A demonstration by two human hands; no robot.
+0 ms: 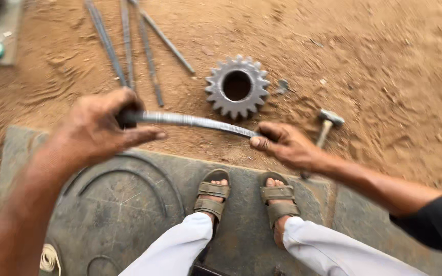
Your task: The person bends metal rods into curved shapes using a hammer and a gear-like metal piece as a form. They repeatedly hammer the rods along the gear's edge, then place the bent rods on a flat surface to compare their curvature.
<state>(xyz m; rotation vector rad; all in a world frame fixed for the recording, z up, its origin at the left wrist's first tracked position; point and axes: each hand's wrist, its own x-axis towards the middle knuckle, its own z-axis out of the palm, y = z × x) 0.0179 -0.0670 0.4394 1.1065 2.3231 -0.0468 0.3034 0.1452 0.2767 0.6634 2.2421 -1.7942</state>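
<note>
A ribbed steel rod [190, 121] is held level above the ground, one end in each of my hands. My left hand [101, 128] is closed around its left end, with the forefinger stretched out below the rod. My right hand [285, 145] pinches the right end between thumb and fingers. Just beyond the rod a large grey gear wheel [237, 86] with a round centre hole lies flat on the sandy ground. My feet in sandals [246, 197] stand on a dark metal plate [129, 204] under the rod.
Several more steel rods [129, 46] lie on the sand at the upper left. A small hammer [327, 125] rests to the right of my right hand. Curved bent rods lie on the plate, and a white cord coil [49, 258] sits at the lower left.
</note>
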